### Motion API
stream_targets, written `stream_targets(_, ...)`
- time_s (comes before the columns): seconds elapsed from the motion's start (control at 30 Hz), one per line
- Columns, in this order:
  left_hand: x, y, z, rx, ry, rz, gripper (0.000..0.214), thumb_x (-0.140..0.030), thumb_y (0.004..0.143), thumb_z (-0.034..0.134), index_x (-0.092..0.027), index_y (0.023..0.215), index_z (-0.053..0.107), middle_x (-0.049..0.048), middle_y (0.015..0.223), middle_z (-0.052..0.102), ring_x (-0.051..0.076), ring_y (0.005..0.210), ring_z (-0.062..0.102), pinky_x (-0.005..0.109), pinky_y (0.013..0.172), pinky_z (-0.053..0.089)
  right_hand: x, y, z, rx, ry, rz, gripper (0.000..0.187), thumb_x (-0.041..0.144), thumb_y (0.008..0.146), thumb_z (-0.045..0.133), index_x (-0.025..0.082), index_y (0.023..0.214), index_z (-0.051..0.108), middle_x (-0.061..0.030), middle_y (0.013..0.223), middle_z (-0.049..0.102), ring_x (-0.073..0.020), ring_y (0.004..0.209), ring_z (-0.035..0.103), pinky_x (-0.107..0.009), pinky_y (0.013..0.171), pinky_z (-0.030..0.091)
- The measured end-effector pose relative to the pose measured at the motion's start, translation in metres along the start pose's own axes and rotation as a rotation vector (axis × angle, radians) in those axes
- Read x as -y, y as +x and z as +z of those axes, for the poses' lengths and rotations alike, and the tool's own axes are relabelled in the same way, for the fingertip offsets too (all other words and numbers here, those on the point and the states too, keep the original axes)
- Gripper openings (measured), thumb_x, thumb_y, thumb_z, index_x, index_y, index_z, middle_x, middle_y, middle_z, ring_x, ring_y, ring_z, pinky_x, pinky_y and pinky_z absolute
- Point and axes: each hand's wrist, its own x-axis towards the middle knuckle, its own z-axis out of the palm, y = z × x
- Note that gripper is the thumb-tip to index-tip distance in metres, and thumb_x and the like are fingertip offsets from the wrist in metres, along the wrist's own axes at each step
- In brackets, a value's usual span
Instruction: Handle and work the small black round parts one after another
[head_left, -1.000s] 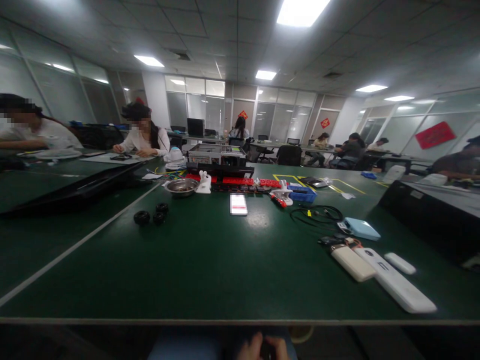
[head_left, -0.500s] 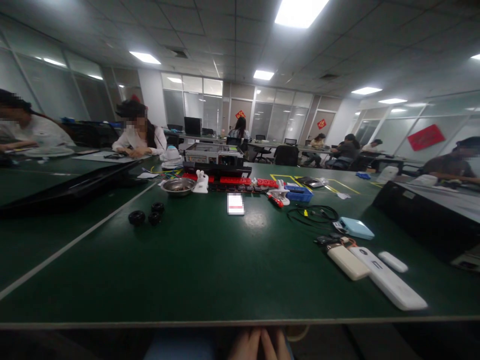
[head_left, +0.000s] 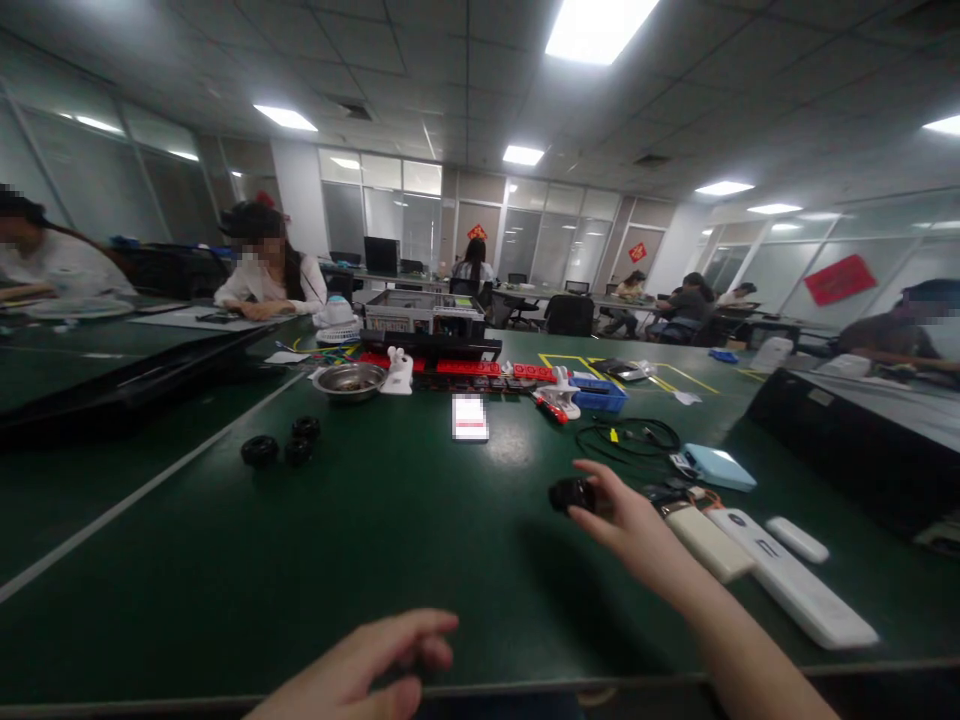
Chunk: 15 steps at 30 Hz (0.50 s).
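Observation:
My right hand (head_left: pixel 626 520) reaches out over the green table (head_left: pixel 420 540), fingers pinched on a small black round part (head_left: pixel 571 494) held just above the surface. My left hand (head_left: pixel 371 665) hovers at the near table edge with fingers curled loosely; whether it holds anything is unclear. Three similar black round parts (head_left: pixel 281 448) lie on the table to the left. A white card with a red stripe (head_left: pixel 469 417) lies further out in the middle.
White power banks (head_left: pixel 780 572) and a light blue box (head_left: pixel 718 466) lie right of my hand, with black cables (head_left: pixel 628 436). A metal bowl (head_left: pixel 349 380), red parts and a blue bin (head_left: pixel 600 395) stand at the back. Other people sit at neighbouring tables.
Both hands rose from below the table edge. The right hand now stretches over the table holding a black round part; the left sits at the near edge.

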Motion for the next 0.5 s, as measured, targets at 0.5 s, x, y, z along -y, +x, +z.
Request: stream_targets(0.5, 0.006, 0.062, -0.025, -0.097, 0.422, -0.199, 0.068, -0.059, 0.073, 0.036, -0.024, 0.13, 0.022, 0.0072, 0.14, 0.013, 0.031, 0.127, 0.009, 0.058, 0.097, 0.012, -0.045, 0.123, 0.076, -0.113, -0.365, 0.116, 0.045, 0.032, 0.069, 0.057, 0.017, 0.111, 0.046, -0.0106, 0.103, 0.057, -0.0244, 0.091, 0.055, -0.034, 0.074, 0.039)
